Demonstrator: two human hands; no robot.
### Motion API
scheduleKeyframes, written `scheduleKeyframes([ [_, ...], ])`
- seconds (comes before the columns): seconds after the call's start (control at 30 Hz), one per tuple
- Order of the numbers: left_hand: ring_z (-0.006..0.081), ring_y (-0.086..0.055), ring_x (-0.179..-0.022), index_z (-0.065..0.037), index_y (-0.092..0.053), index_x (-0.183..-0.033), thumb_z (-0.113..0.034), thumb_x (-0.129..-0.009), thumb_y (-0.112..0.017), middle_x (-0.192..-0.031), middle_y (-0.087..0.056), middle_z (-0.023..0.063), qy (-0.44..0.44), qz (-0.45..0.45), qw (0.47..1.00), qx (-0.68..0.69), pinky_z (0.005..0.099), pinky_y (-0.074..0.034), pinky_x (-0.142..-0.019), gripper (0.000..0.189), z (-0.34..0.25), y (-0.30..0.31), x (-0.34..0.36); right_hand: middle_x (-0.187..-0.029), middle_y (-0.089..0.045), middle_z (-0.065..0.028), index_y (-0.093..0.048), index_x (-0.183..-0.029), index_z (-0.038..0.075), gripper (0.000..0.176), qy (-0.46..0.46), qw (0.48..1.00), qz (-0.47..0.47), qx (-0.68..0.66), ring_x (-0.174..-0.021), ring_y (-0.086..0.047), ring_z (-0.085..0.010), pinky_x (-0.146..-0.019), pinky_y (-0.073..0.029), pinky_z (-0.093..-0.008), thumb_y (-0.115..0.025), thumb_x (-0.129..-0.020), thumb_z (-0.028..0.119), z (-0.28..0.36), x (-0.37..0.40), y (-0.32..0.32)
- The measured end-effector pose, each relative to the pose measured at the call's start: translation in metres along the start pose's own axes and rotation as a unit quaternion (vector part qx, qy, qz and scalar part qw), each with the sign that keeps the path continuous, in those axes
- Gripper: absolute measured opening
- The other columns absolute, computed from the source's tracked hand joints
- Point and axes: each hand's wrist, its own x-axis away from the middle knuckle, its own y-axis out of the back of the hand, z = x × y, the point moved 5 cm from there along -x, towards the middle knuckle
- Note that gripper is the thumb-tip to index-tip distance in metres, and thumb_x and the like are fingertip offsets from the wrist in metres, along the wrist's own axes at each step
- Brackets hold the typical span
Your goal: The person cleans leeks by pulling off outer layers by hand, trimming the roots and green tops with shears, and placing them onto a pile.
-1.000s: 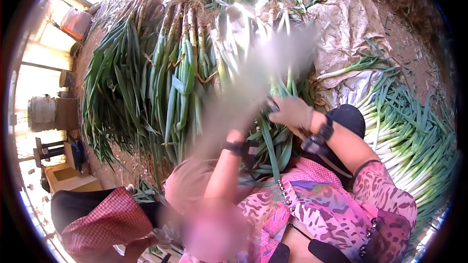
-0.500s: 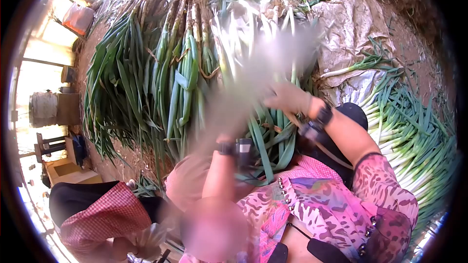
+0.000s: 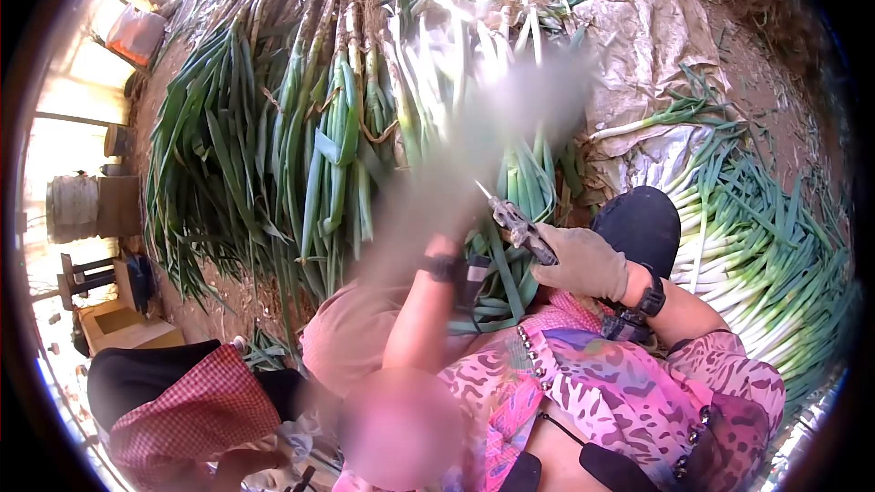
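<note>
My right hand (image 3: 583,262), in a light glove, is closed around the grip of a metal air blow gun (image 3: 518,226). The gun's thin nozzle points up and left, towards the green leaves of the leeks. A grey smear over the picture hides most of my left hand (image 3: 456,223); only the wrist with a dark watch (image 3: 441,266) shows well, and its fingers cannot be made out. Long green leaves (image 3: 497,278) lie across my lap below the two hands. In front of me is a row of leeks (image 3: 346,128), roots away from me.
On the right lies a heap of leeks with clean white stems (image 3: 720,264). A crumpled sheet (image 3: 647,46) covers the ground at upper right. Another person's checked cloth (image 3: 205,410) and hand (image 3: 246,463) are at lower left, near a cardboard box (image 3: 128,321).
My right hand has moved down and right, away from my left hand, and the blow gun now shows plainly. My left forearm has shifted slightly right and up.
</note>
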Motion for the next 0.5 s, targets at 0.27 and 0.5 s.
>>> scheduleKeyframes([
  [0.27, 0.0293, -0.07, -0.099, 0.01, -0.061, -0.125, -0.035, -0.079, -0.077, -0.105, -0.071, 0.0245, 0.04, 0.041, 0.992, 0.112, 0.0381, -0.053, -0.085, 0.066, -0.045, 0.014, 0.031, -0.088, -0.067, -0.0248, -0.058, -0.112, 0.001, 0.041, 0.003, 0.994, -0.086, 0.065, -0.086, -0.066, -0.0448, -0.077, -0.052, -0.0529, -0.065, -0.085, 0.031, -0.009, -0.082, 0.006],
  [0.5, 0.0297, -0.07, -0.097, 0.011, -0.063, -0.12, -0.036, -0.082, -0.073, -0.104, -0.072, 0.0261, 0.006, -0.041, 0.999, 0.029, 0.0377, -0.052, -0.086, 0.061, 0.017, -0.017, 0.027, -0.089, -0.07, -0.0236, -0.064, -0.105, 0.0, 0.038, 0.044, 0.993, -0.042, 0.102, -0.085, -0.068, -0.0419, -0.078, -0.054, -0.0495, -0.064, -0.084, 0.032, -0.028, -0.226, 0.014],
])
